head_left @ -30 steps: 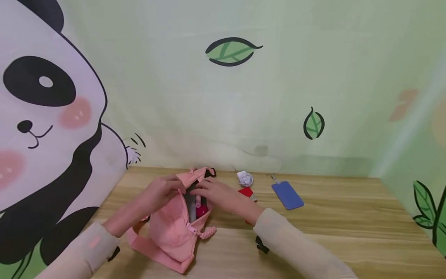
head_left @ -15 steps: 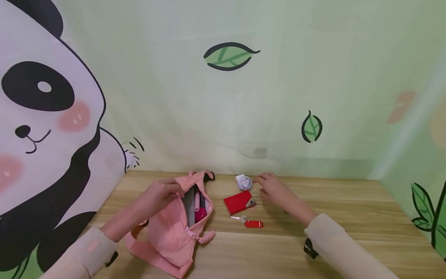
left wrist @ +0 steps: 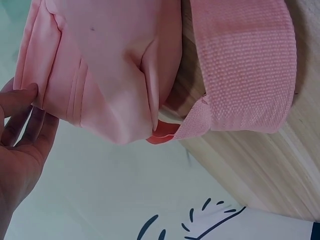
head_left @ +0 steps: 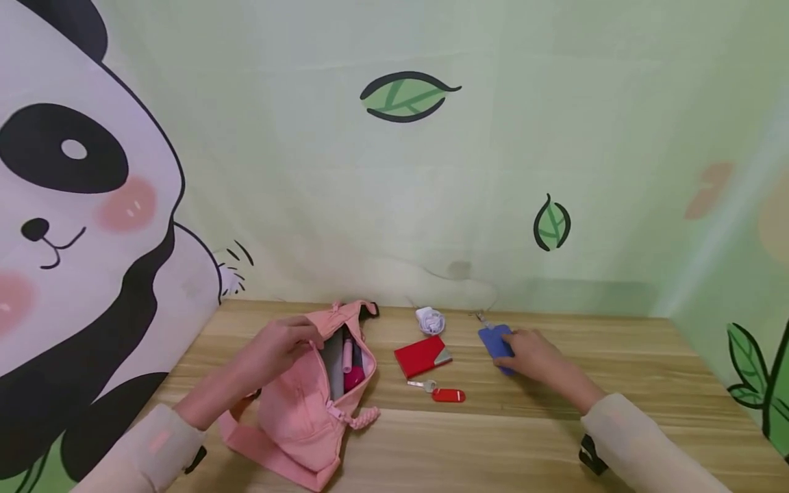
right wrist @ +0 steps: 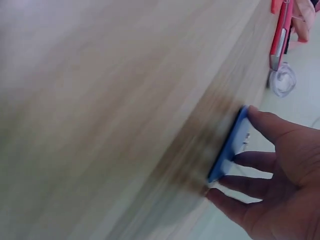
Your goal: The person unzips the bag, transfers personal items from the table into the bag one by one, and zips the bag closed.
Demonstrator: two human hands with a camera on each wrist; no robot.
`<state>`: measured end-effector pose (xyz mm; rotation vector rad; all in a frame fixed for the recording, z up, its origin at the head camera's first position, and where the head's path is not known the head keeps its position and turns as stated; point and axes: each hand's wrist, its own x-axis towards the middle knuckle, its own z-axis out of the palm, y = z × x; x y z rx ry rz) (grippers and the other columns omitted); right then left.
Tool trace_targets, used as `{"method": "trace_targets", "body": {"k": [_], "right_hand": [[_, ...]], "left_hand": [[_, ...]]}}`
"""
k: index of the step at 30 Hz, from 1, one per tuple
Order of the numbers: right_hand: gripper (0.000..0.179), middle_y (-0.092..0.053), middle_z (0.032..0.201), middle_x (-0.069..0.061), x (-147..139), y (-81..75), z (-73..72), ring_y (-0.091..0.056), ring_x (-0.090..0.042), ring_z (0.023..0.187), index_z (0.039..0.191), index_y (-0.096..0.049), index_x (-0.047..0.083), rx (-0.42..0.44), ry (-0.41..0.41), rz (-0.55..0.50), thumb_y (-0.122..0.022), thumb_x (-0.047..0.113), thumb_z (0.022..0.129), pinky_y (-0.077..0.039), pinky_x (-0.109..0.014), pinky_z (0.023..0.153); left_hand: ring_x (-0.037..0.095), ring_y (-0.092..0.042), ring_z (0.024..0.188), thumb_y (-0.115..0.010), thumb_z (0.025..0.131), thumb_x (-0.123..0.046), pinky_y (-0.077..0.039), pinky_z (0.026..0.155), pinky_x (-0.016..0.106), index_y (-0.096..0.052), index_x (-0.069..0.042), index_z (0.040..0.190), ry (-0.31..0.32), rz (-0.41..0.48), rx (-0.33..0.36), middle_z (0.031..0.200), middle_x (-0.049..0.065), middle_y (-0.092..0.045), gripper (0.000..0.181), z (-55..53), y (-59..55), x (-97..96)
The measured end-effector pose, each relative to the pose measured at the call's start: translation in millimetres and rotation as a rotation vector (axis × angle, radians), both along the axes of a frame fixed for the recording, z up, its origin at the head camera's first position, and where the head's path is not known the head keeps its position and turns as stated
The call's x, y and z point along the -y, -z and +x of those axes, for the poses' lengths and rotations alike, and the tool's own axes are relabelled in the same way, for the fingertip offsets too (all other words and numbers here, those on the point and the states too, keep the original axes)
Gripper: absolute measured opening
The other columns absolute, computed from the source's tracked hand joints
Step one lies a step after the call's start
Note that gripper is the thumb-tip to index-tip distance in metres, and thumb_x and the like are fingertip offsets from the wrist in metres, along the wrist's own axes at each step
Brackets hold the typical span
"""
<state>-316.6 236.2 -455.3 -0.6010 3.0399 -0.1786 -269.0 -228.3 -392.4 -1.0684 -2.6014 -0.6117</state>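
On the left of the table a pink bag (head_left: 298, 418) lies with its zip open. My left hand (head_left: 280, 349) pinches the rim of its opening; in the left wrist view the thumb and fingers (left wrist: 46, 132) lie on either side of the fabric. Inside show a pink tube (head_left: 348, 357), a magenta item (head_left: 353, 378) and something grey and flat (head_left: 334, 370); the deeper contents are hidden. Over on the right, my right hand (head_left: 536, 356) grips a blue card holder (head_left: 492, 339) by its edges, thumb at one side and fingers at the other. The card holder has a metal clip.
Between the hands lie a red card case (head_left: 420, 357) with a silver corner, a key (head_left: 422, 386) with a red tag (head_left: 448, 396), and a white charger with coiled cable (head_left: 431, 322). A printed cloth wall (head_left: 394, 205) rises behind the table.
My right hand has left the bag's opening, passed over the table to the right and taken hold of the blue card holder. The left hand stays on the bag's rim.
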Motion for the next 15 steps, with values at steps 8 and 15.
{"method": "trace_targets", "body": {"k": [8,15], "right_hand": [[0.037,-0.056,0.070,-0.004,19,-12.9,-4.6,-0.050,-0.017,0.063,0.072,-0.060,0.005,0.092,0.039,-0.059,-0.084,0.030,0.084,-0.043,-0.030,0.060],[0.036,-0.055,0.069,-0.004,21,-13.0,-9.4,-0.049,-0.017,0.062,0.068,-0.056,0.006,0.080,0.046,-0.076,-0.085,0.022,0.083,-0.043,-0.030,0.057]], "left_hand": [[0.018,-0.067,0.088,-0.073,0.082,0.017,-0.060,0.074,0.031,-0.075,-0.009,0.093,0.002,-0.005,0.007,0.098,0.004,-0.071,0.028,5.0,0.9,3.0],[0.021,-0.066,0.092,-0.074,0.082,0.016,-0.059,0.079,0.037,-0.075,-0.006,0.093,0.020,-0.005,-0.058,0.095,0.003,-0.072,0.024,0.1,2.7,-2.7]]}}
